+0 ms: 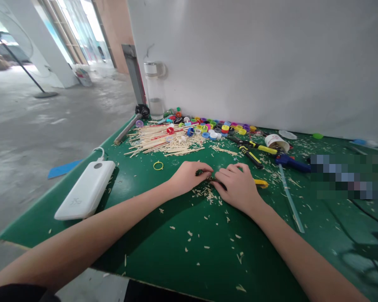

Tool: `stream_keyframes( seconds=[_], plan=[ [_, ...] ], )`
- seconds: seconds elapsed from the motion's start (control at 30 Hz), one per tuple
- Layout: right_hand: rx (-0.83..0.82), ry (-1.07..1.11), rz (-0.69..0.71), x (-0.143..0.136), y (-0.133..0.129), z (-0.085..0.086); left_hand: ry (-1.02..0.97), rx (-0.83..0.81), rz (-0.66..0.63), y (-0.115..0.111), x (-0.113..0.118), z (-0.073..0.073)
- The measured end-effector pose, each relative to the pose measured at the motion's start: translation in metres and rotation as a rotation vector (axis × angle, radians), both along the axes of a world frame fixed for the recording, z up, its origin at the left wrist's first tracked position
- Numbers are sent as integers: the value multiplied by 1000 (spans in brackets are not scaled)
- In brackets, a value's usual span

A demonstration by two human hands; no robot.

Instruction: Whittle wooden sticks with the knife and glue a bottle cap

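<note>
My left hand (190, 176) and my right hand (237, 184) meet over the middle of the green table (164, 251). Thumb and fingers of my left hand pinch together on something small and dark, too small to name. The fingers of my right hand are curled at the same spot, around something mostly hidden. Beneath them lies a little heap of wood shavings (208, 193). A yellow handle (261, 183) sticks out beside my right hand. To the left of my left hand rests a thin yellow ring (158, 166).
Wooden sticks (157, 138) and colourful caps (212, 134) are piled at the back. Yellow-black pliers (250, 156), a tipped white cup (276, 143), a blue glue gun (292, 162) and a glue stick (291, 199) lie right. A white power bank (86, 191) and glass bottle (156, 94) stand left.
</note>
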State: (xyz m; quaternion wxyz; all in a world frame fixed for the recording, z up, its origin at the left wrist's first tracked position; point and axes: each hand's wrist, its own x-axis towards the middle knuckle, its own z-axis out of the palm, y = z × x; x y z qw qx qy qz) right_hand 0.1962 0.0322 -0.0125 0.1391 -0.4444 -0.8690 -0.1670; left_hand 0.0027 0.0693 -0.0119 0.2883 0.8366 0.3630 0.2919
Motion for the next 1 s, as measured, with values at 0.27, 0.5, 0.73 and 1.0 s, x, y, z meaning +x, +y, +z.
stream_keyframes(
  seconds=[0.27,0.5,0.73,1.0],
  plan=[
    [28,8,-2,2,-2,0,12,-13,11,1,-3,-1],
    [7,-2,7,1,-1,-1,-28,-28,8,-2,-1,0],
    [48,8,-6,0,-3,0,-47,-62,12,2,-2,-4],
    [-36,-11,30,1,2,0,-25,-45,-21,1,-2,-3]
  ],
)
